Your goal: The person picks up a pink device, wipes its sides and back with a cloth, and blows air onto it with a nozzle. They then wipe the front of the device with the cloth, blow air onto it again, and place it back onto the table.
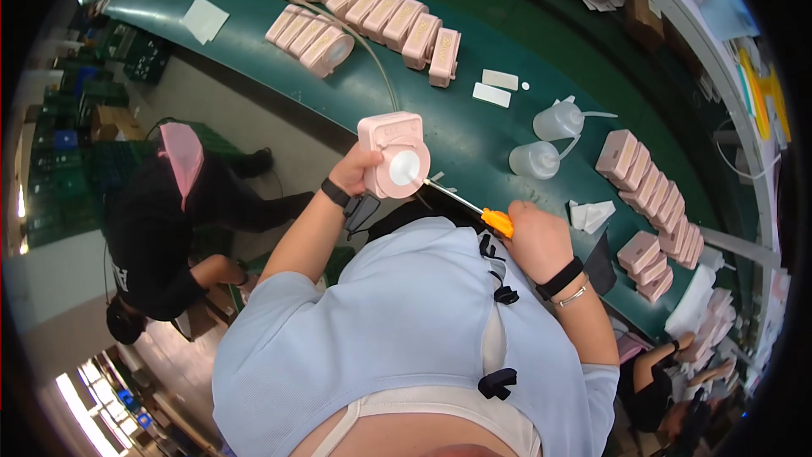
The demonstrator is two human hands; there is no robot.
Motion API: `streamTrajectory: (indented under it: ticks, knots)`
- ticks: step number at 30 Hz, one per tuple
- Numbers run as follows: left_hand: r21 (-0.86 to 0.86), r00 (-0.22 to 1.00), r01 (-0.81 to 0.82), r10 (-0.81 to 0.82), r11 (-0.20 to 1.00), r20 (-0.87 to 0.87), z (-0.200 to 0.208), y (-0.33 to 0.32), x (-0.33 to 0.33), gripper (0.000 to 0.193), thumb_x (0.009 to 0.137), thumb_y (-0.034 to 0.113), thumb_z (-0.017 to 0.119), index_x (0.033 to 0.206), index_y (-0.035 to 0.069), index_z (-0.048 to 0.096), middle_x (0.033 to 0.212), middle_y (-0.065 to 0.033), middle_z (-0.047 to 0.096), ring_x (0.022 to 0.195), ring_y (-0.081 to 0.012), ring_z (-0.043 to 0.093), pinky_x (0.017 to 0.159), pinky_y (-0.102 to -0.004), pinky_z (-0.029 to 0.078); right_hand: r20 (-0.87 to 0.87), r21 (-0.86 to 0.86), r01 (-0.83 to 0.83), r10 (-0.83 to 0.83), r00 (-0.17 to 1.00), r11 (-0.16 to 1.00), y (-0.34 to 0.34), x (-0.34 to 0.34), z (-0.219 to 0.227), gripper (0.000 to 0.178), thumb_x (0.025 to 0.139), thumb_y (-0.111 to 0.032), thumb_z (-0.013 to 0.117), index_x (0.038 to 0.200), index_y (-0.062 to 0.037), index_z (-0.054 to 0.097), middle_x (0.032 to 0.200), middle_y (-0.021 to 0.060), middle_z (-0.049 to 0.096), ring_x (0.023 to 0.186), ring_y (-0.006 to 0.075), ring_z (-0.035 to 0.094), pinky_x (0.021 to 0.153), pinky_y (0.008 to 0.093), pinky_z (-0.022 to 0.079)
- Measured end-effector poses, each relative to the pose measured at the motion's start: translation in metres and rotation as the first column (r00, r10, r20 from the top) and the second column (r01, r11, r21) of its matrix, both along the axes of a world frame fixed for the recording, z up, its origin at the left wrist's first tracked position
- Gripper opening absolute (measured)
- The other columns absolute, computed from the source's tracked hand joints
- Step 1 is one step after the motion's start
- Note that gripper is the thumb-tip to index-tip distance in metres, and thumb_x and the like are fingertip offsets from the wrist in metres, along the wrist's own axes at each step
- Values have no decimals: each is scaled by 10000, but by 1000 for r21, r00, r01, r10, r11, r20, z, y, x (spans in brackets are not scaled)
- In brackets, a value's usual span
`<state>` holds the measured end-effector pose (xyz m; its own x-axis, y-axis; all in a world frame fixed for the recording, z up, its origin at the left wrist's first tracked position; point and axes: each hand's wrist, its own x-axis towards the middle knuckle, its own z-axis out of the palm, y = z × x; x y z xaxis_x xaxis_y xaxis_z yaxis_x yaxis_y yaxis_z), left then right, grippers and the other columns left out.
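My left hand [355, 171] is closed round the side of a pink plastic device [390, 129], lifted near the front edge of the green table. The device has a boxy end and a round end with a white disc [405, 167] in it. A screwdriver [497, 222] with an orange handle and a thin metal shaft is gripped in my right hand [543, 241]. Its tip meets the lower right rim of the round end; whether it sits in a gap or a screw is too small to tell.
Rows of similar pink devices [385, 13] stand along the far left of the green table [469, 148], with more pink devices [647, 178] at right. Two squeeze bottles [534, 161], white pieces [491, 95] and crumpled tissue [590, 216] lie between. A person [156, 228] bends at left; another works at lower right.
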<state>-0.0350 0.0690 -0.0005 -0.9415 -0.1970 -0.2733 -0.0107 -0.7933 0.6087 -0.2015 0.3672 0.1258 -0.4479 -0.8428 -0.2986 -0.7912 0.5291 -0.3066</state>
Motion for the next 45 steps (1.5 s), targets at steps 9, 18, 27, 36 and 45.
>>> streamTrajectory:
  ticks: [9, 18, 27, 36, 45]
  knots:
    - [-700, 890, 445, -362, 558, 278, 37, -53, 13, 951, 593, 158, 818, 1429, 64, 374, 1327, -84, 539, 1206, -218, 542, 1029, -357, 422, -39, -5, -18, 18, 999, 1000, -30, 19, 17, 249, 754, -165, 722, 878, -42, 544, 835, 137, 620, 741, 342, 637, 632, 434, 508]
    - [-489, 802, 570, -575, 660, 158, 24, -82, 39, 922, 587, 220, 801, 1406, 61, 409, 1305, -127, 535, 1190, -265, 555, 1055, -412, 406, -110, 31, -65, 68, 992, 997, -63, 14, 11, 116, 770, -149, 671, 821, -58, 621, 806, 124, 657, 741, 316, 667, 631, 412, 533]
    - [281, 924, -373, 381, 884, 25, 13, -68, 49, 703, 781, 384, 657, 1346, 17, 457, 1299, -162, 562, 1221, -334, 543, 1069, -511, 426, 36, -17, 10, -9, 999, 1000, -71, 48, 2, 193, 749, -207, 742, 809, -67, 624, 813, 121, 659, 760, 328, 658, 652, 430, 522]
    - [34, 890, -453, 449, 891, 71, 37, -74, 18, 445, 959, 307, 541, 1289, 12, 492, 1269, -150, 583, 1199, -330, 555, 1056, -477, 432, 118, -467, 363, -350, 929, 806, -4, 70, -85, 245, 761, -159, 786, 848, -29, 598, 840, 127, 646, 752, 302, 650, 687, 390, 519]
    - [90, 983, -154, 144, 984, 111, 49, -55, -13, 368, 976, 311, 558, 1238, 57, 514, 1255, -124, 573, 1186, -294, 550, 1032, -490, 441, 394, -428, 892, -918, 42, -143, 88, 115, -252, 312, 827, -207, 801, 929, 34, 632, 986, 117, 678, 867, 194, 638, 780, 312, 505]
